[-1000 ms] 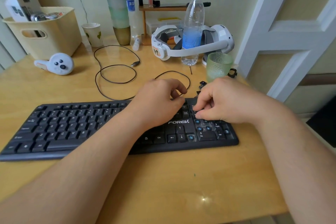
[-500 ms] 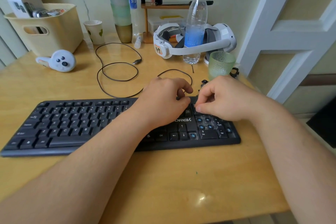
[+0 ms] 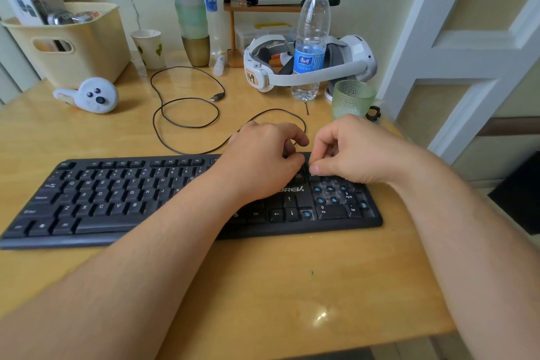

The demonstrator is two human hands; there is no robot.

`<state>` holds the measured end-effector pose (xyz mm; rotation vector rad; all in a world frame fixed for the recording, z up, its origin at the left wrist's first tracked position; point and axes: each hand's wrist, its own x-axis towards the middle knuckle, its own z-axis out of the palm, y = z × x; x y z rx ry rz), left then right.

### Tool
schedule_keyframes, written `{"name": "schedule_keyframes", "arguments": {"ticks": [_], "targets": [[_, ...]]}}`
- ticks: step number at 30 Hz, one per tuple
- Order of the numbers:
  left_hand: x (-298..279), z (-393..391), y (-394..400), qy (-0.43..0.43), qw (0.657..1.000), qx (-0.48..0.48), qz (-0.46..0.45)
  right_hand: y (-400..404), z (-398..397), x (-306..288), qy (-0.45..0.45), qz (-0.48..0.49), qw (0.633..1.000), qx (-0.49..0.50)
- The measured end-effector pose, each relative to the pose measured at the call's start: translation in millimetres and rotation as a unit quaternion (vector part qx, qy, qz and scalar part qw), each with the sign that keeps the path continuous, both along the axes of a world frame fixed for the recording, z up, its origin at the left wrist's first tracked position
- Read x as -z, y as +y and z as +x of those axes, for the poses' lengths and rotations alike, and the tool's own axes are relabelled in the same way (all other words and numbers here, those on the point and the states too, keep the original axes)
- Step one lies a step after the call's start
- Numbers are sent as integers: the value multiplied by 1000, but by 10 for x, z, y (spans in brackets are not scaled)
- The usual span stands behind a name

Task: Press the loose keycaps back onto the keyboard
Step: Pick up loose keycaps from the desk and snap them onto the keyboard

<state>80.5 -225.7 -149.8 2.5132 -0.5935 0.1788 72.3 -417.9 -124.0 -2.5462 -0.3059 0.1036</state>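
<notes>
Keycap refitting at the upper right section of the keyboard (image 3: 122, 199).

Both hands are held with curled fingers over the top of the number pad; whether the left hand (image 3: 260, 164) or right hand (image 3: 353, 152) pinches a keycap cannot be told. Several blue switch stems (image 3: 324, 194) are exposed on the matte black plastic keyboard, which lies on the glossy wooden desk (image 3: 292, 286). Keycaps are judged light, rigid and small; each is best held by its side walls and pressed squarely down.
</notes>
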Motion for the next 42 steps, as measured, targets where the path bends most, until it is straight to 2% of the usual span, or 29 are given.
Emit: {"name": "schedule_keyframes", "arguments": {"ticks": [7,15,22,25,30,42], "targets": [[-5,-6,-6,0,1000,0,6,43,43,-11,18,-4,1000,13],[-17,-25,-12,0,1000,-1,11,106,32,-51,10,-85,996,32],[-41,-42,-5,5,1000,0,27,-170,48,11,3,19,999,35],[-51,-46,-3,11,999,10,40,-173,57,35,-6,32,999,44],[-88,-81,-33,11,995,3,98,-76,7,39,-5,-7,999,38],[-151,-87,-49,22,993,-17,112,83,-35,-52,8,-97,995,18]]}}
